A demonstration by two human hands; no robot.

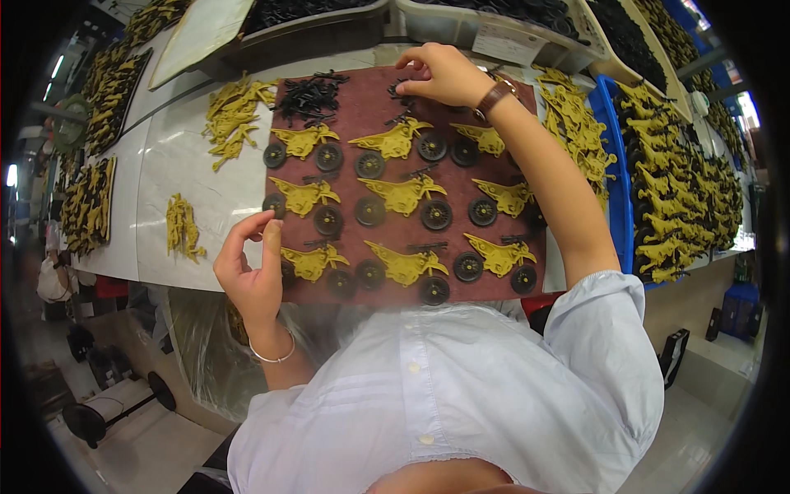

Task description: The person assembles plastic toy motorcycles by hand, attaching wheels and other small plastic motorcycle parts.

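A dark red mat (461,177) lies on a white table and carries several yellow toy motorbike bodies (403,196), each with two black wheels (436,214). My right hand (440,74) reaches to the mat's far edge, its fingertips pinched on a small black part (401,87). A heap of small black parts (310,97) lies at the mat's far left corner. My left hand (251,263) hovers at the mat's near left edge, thumb and fingers curled close, beside the nearest-left bike (313,262); I cannot tell if it holds anything.
Loose yellow bike parts (230,115) lie left of the mat, a smaller bunch (183,226) nearer. A blue tray (615,181) heaped with yellow parts stands on the right. Grey bins of black parts (494,20) line the far edge. More yellow parts fill trays at far left (86,206).
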